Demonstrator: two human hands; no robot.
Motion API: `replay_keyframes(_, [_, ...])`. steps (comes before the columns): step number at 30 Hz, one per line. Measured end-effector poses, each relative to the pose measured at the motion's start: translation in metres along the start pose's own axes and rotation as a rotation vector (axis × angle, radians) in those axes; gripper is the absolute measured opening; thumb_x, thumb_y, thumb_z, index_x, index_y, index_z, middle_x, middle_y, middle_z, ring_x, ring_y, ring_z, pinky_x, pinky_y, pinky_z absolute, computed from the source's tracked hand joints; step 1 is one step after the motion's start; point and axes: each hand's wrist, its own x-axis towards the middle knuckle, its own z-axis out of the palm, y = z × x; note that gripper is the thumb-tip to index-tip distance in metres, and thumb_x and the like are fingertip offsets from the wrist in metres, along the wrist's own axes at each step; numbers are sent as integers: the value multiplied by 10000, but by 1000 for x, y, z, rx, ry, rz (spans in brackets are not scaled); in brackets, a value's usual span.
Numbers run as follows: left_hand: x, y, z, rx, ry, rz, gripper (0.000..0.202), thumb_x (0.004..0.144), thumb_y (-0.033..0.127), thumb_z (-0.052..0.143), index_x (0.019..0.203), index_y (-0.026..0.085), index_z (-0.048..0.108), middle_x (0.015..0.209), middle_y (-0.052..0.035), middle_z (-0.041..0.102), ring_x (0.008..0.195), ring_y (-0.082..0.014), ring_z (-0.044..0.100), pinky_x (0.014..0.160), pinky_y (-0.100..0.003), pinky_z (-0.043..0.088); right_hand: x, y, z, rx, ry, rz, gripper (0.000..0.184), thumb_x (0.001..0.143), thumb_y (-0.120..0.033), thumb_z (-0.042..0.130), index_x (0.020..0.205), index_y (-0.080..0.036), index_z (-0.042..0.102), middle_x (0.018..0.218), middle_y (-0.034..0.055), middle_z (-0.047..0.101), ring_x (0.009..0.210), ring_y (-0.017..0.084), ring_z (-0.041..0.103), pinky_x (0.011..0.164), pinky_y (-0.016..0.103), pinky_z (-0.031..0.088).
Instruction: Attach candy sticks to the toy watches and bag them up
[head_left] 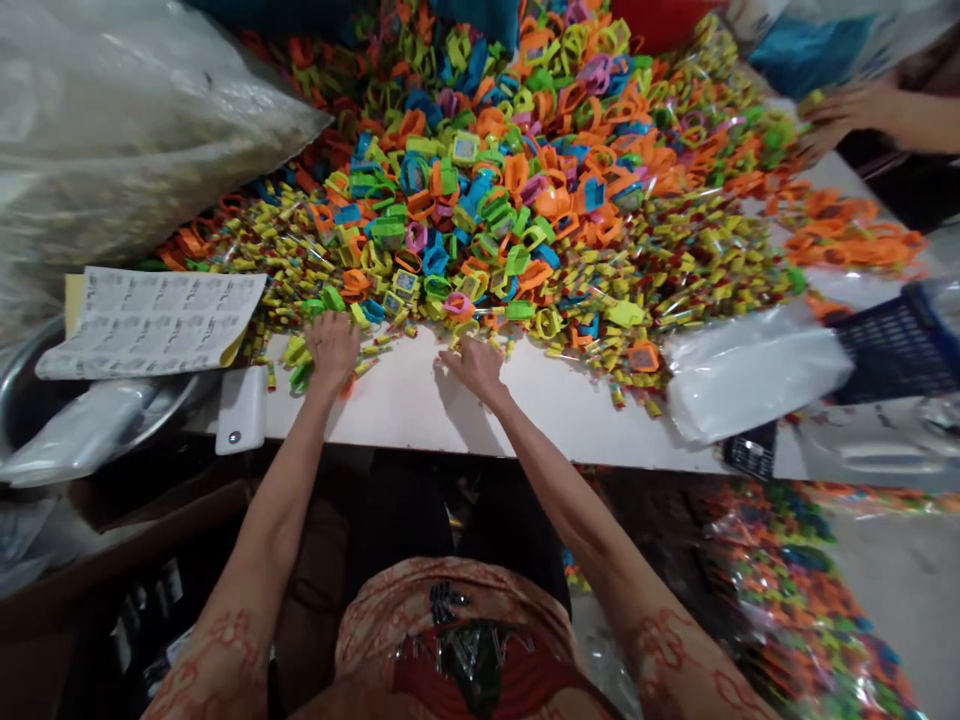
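A heap of plastic toy watches (487,210) in orange, green, blue, yellow and pink covers the white table (405,400). Small yellow and red wrapped tubes (697,255) lie among them. My left hand (334,348) rests palm down at the heap's front edge, fingers curled; whatever lies under it is hidden. Green and yellow toy watches (300,372) touch its outer side. On the bare strip of table, my right hand (476,366) has its fingers drawn together, close to a few tubes. What it pinches, if anything, is too small to make out.
At left, a printed label sheet (157,320) lies over a metal basin (22,400), beside a white phone-like object (241,410). Clear bags (757,370), a keypad phone (752,450) and a blue basket (900,340) sit right. Another person's hand (847,115) reaches in.
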Motion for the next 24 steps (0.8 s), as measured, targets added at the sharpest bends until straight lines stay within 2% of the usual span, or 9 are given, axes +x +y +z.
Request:
replay_keyframes(3, [35, 10, 8, -46, -77, -87, 361, 946, 349, 551, 1189, 117, 683, 1257, -216, 677, 1234, -371, 579, 1050, -455, 401, -12, 8, 5, 12, -47, -49, 401, 978, -491, 547, 1208, -195, 687, 1093, 119, 759, 1045, 282, 670, 780, 316, 431])
replay_keyframes(5, [49, 14, 14, -110, -101, -125, 356, 892, 322, 617, 1186, 135, 686, 1192, -211, 709, 1175, -380, 624, 982, -440, 440, -19, 16, 5, 8, -74, -89, 362, 964, -417, 574, 1243, -211, 677, 1125, 105, 756, 1032, 266, 669, 779, 308, 424])
replay_keyframes(9, [51, 14, 25, -329, -3, -201, 348, 786, 176, 639, 1125, 168, 717, 1034, -154, 747, 1045, -363, 678, 904, -425, 475, -27, 24, 2, -20, -73, -61, 253, 972, -290, 511, 1098, -188, 706, 1097, 106, 748, 957, 232, 656, 713, 294, 372])
replay_keyframes(13, [26, 9, 25, -636, 176, -142, 275, 755, 186, 642, 1020, 173, 713, 977, -80, 742, 958, -267, 675, 917, -374, 495, -36, 27, -5, 7, -90, 2, 258, 989, -364, 503, 1030, -188, 687, 1031, 89, 734, 921, 223, 645, 662, 289, 333])
replay_keyframes(16, [-3, 13, 19, -733, 200, -3, 156, 775, 271, 678, 904, 184, 691, 929, -59, 710, 946, -239, 651, 937, -373, 500, -44, 28, -8, -67, -113, 3, 231, 973, -329, 524, 1052, -178, 680, 1104, 116, 712, 960, 240, 659, 674, 297, 353])
replay_keyframes(18, [-23, 21, 16, -705, 202, 91, 147, 769, 302, 711, 858, 191, 675, 971, -71, 682, 1036, -252, 630, 1005, -409, 478, -46, 26, -8, -119, -116, 0, 227, 955, -279, 525, 1087, -165, 672, 1145, 138, 697, 978, 256, 671, 697, 309, 373])
replay_keyframes(21, [-51, 36, 18, -789, 160, 153, 174, 740, 301, 733, 838, 194, 636, 1142, -92, 645, 1180, -257, 587, 1018, -407, 478, -43, 24, -6, -90, -83, -17, 225, 943, -248, 523, 1109, -162, 649, 1177, 148, 682, 982, 264, 675, 727, 321, 397])
replay_keyframes(22, [-59, 40, 21, -864, 109, 133, 186, 742, 313, 726, 842, 195, 622, 1138, -86, 646, 1151, -245, 600, 964, -384, 501, -41, 25, -4, -52, -60, -30, 203, 936, -244, 531, 1086, -166, 644, 1183, 146, 677, 978, 259, 670, 729, 320, 400])
replay_keyframes(24, [-73, 45, 27, -1030, -8, 13, 214, 746, 358, 700, 844, 195, 601, 994, -54, 659, 945, -201, 633, 778, -318, 522, -37, 28, -2, 100, -18, -27, 118, 910, -252, 565, 975, -177, 628, 1112, 125, 681, 919, 234, 654, 701, 306, 398])
